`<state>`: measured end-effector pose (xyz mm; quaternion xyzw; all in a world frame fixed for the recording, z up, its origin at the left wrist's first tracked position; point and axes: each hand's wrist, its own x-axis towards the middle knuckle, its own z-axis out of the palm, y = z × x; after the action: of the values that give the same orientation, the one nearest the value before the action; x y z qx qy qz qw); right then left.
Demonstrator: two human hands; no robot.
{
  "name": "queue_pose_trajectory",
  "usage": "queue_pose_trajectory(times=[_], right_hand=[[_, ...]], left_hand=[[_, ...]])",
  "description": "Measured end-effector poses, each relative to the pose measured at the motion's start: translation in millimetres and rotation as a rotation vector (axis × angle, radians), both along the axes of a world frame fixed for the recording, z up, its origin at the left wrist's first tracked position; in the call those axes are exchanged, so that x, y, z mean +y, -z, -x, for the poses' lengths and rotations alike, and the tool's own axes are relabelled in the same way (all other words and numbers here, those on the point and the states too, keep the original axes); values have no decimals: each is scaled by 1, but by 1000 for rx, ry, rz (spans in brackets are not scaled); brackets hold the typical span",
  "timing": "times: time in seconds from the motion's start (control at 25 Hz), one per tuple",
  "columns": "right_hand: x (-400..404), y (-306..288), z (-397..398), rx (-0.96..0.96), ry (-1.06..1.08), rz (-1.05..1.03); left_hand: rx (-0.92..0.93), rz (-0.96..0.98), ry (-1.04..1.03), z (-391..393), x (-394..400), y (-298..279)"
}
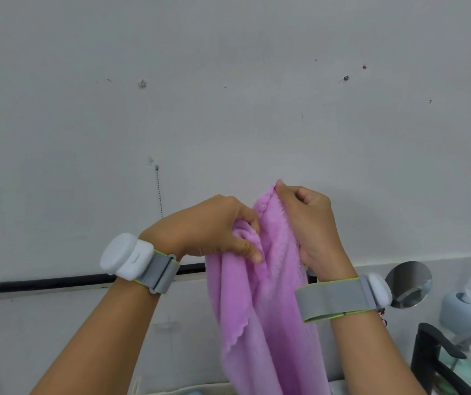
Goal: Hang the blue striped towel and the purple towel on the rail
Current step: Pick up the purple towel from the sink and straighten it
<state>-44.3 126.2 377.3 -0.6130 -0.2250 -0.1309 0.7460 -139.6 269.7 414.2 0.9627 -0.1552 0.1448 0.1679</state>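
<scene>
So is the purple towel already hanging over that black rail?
No, both hands, the left hand and the right hand, hold the purple towel bunched up in front of the black rail, not draped over it.

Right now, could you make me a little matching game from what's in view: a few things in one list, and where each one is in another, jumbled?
Things:
1. towel
2. rail
3. tap
4. left hand

Places:
A. bottom right corner
B. gripping a bunch of purple cloth
C. held up in both hands, hanging down
D. running along the wall, behind the wrists

Pairs: 1-C, 2-D, 3-A, 4-B. The right hand pinches the towel's top edge.
</scene>
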Motion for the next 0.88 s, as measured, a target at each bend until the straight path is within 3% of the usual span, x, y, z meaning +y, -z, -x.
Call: queue_pose_trajectory(times=[0.2,0.4,0.64,0.88], right_hand=[[-1,-1,2,-52,-53,76],[-4,1,-3,-13,-110,7],[-3,3,-2,-36,-173,-56],[6,4,-3,101,-241,-99]], left_hand=[[-5,361,212,0,-5,5],[-215,617,-28,-20,-5,14],[-404,702,-138,-30,-9,20],[-443,837,-173,-36,-10,20]])
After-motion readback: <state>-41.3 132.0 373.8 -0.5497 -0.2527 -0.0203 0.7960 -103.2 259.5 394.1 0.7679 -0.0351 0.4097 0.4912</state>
